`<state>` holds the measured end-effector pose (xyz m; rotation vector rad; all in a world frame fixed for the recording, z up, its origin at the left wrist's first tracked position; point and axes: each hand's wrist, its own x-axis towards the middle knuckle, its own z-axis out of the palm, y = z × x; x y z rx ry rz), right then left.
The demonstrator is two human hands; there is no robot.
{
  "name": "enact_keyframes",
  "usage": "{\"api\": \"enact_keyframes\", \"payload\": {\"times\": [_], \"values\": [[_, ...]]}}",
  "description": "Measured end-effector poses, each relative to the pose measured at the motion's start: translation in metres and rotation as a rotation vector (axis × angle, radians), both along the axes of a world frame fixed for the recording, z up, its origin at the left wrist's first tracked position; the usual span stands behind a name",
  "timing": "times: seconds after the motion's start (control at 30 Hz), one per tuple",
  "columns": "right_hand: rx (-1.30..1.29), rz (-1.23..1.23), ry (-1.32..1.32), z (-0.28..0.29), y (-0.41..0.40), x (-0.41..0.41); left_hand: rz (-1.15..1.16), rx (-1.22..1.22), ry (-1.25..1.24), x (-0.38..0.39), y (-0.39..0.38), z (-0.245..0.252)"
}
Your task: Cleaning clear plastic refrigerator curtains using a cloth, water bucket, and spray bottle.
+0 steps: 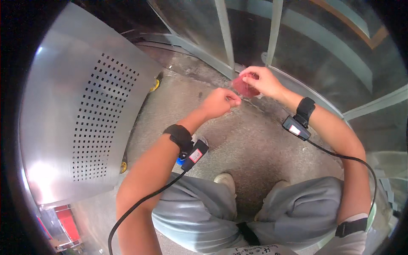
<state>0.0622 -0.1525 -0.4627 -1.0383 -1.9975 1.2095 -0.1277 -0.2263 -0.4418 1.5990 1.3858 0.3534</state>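
My right hand (261, 81) pinches a thin, translucent red piece of material (244, 86), which hangs below the fingers and looks blurred. Its exact kind cannot be told. Just left of it is my left hand (222, 102), its fingers curled and the thumb and forefinger closed together; no object shows clearly between them. Both hands are above the concrete floor, near the base of a glazed metal frame. Each wrist wears a black strap with a small dark device and a cable.
A perforated stainless steel panel (57, 105) on yellow-wheeled casters (155, 85) stands at left. Glass panes in a metal frame (306, 86) rise ahead and right. A round container, partly hidden, and a blue object (180, 161) are by my left wrist. My shoes (225, 181) are below.
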Motion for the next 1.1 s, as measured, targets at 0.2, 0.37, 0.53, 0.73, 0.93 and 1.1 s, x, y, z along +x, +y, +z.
{"api": "enact_keyframes", "payload": {"times": [0.2, 0.37, 0.53, 0.73, 0.93, 1.1], "values": [[0.431, -0.101, 0.119, 0.032, -0.039, 0.004, -0.017, 0.093, 0.004, 0.013, 0.013, -0.006], [0.667, 0.191, -0.071, 0.023, -0.051, 0.012, -0.069, 0.164, -0.143, 0.02, 0.018, -0.017], [0.511, 0.126, -0.197, 0.008, -0.041, 0.043, 0.069, 0.097, -0.233, 0.029, 0.012, 0.004], [0.341, 0.261, -0.342, -0.007, -0.047, 0.048, 0.038, 0.21, -0.036, 0.018, 0.009, 0.001], [0.43, 0.306, -0.209, 0.013, -0.062, 0.036, -0.043, 0.53, -0.047, 0.018, 0.001, -0.011], [0.414, 0.205, -0.208, 0.006, -0.06, 0.048, -0.293, 0.232, 0.165, 0.028, 0.012, 0.001]]}}
